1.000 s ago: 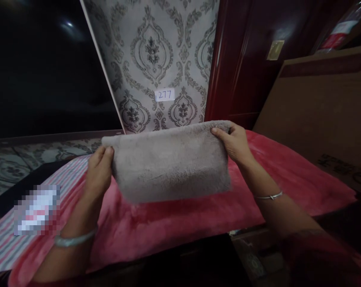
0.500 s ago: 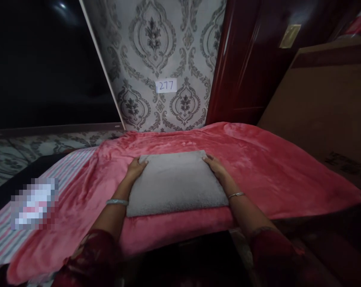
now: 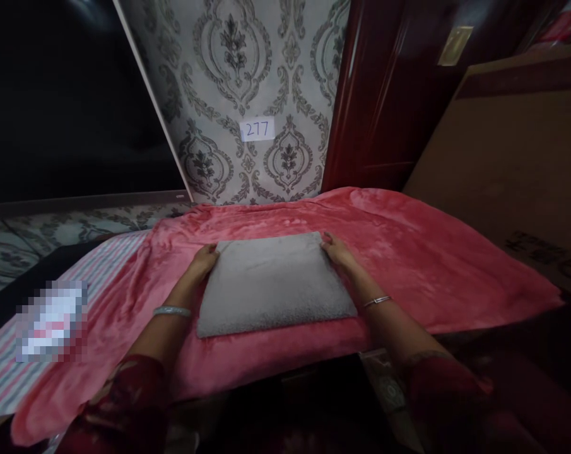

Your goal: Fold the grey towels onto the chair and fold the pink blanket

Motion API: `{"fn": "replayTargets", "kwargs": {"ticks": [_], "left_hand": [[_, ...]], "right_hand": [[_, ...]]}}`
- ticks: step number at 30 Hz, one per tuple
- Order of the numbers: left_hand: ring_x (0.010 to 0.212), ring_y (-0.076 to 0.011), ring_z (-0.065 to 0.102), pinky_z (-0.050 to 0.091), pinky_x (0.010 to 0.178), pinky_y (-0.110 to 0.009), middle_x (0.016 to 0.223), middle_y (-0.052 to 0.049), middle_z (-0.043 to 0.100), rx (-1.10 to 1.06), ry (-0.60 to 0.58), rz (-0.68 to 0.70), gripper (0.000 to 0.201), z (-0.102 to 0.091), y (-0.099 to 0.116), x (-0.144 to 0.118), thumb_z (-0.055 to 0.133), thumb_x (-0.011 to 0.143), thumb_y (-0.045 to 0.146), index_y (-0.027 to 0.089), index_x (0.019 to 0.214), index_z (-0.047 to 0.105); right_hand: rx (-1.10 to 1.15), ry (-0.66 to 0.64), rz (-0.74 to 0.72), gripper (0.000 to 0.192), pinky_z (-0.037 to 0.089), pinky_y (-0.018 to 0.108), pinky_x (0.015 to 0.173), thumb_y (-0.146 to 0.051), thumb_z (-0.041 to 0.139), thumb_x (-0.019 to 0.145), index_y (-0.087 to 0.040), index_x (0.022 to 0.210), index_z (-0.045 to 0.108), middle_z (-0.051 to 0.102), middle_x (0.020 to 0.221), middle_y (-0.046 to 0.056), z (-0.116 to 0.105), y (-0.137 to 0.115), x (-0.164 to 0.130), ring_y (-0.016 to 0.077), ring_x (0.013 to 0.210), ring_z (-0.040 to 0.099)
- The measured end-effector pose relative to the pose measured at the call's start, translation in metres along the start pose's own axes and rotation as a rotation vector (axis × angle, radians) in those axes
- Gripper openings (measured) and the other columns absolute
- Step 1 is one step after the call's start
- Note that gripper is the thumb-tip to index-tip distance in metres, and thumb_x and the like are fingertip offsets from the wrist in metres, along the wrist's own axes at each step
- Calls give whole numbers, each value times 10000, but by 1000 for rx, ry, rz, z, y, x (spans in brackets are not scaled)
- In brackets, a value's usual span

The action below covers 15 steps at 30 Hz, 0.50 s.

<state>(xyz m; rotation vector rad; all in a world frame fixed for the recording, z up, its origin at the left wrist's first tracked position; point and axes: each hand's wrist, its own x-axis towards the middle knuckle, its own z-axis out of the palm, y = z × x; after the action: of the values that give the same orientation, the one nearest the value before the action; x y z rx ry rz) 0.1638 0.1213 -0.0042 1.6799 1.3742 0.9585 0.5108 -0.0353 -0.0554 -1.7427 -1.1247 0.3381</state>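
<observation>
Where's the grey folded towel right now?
In the head view the grey folded towel lies flat mid-frame on the pink blanket, with the left hand and right hand at its far corners.

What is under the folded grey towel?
The grey towel lies flat on a pink fleece blanket, with the left hand and right hand at its far corners. Whatever is beneath the blanket is covered.

We see a dim room; soft light falls on the wallpaper point(image 3: 247, 69) and pink blanket point(image 3: 408, 252). The left side sinks into black, glare streaks the door point(image 3: 361, 94), edges bow, and detail looks soft.
</observation>
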Motion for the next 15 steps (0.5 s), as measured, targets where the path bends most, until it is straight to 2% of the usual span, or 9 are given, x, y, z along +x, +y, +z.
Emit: {"fn": "replayTargets", "kwargs": {"ticks": [1, 3, 4, 6, 8, 10, 12, 15], "left_hand": [[1365, -371, 498, 398, 1133, -505, 1255, -181, 682, 23, 14, 55, 450, 4, 9, -1, 711, 670, 172, 143, 1119, 689], [1480, -355, 353, 283, 1216, -485, 1422, -185, 587, 110, -1, 264, 538, 24, 31, -10, 710, 685, 182, 140, 1219, 659], [1494, -341, 334, 248, 1236, -480, 1471, -184, 550, 181, -48, 410, 553, 39, 41, -18, 688, 724, 205, 132, 1270, 636], [1491, -302, 352, 243, 1241, -475, 1552, -178, 469, 399, -227, 561, 586, 75, 57, -42, 590, 841, 255, 107, 1404, 533], [1528, -301, 275, 222, 1245, -496, 1620, -190, 355, 645, -316, 573, 612, 110, 62, -67, 497, 927, 302, 78, 1493, 429], [1547, -290, 222, 175, 1258, -503, 1646, -189, 296, 817, -356, 567, 614, 133, 57, -87, 415, 979, 325, 65, 1533, 368], [1556, -280, 191, 146, 1267, -500, 1658, -183, 265, 912, -368, 565, 619, 142, 49, -98, 364, 1005, 348, 63, 1554, 334], [1560, -271, 179, 147, 1271, -485, 1664, -174, 251, 955, -373, 563, 631, 138, 42, -100, 337, 1021, 387, 76, 1569, 314]], "right_hand": [[-54, 4, -13, 612, 461, 525, 1061, -236, 495, 864, -96, 1459, 515, 667, 1292, 194, 0, -9, 3, 313, 1218, 616], [-229, -10, -56, 638, 362, 479, 1165, -180, 469, 866, -155, 1503, 481, 573, 1446, 143, 7, -30, 8, 274, 1377, 485], [-324, -29, -87, 642, 327, 446, 1192, -161, 447, 876, -175, 1517, 466, 528, 1499, 113, 13, -39, 8, 246, 1425, 427], [-480, -75, -131, 622, 313, 411, 1200, -146, 407, 903, -181, 1521, 461, 478, 1547, 90, 28, -54, 3, 218, 1459, 375], [-529, -112, -129, 567, 312, 446, 1192, -163, 409, 926, -166, 1483, 509, 473, 1549, 113, 43, -61, -9, 247, 1461, 370], [-592, -132, -126, 523, 281, 510, 1191, -199, 406, 957, -163, 1463, 533, 460, 1556, 134, 54, -61, -24, 291, 1465, 357], [-685, -136, -140, 512, 251, 537, 1191, -225, 382, 987, -179, 1479, 517, 437, 1574, 130, 58, -57, -36, 308, 1470, 340], [-796, -136, -169, 512, 266, 513, 1175, -244, 337, 1014, -209, 1502, 487, 414, 1592, 111, 57, -54, -43, 297, 1462, 349]]}}
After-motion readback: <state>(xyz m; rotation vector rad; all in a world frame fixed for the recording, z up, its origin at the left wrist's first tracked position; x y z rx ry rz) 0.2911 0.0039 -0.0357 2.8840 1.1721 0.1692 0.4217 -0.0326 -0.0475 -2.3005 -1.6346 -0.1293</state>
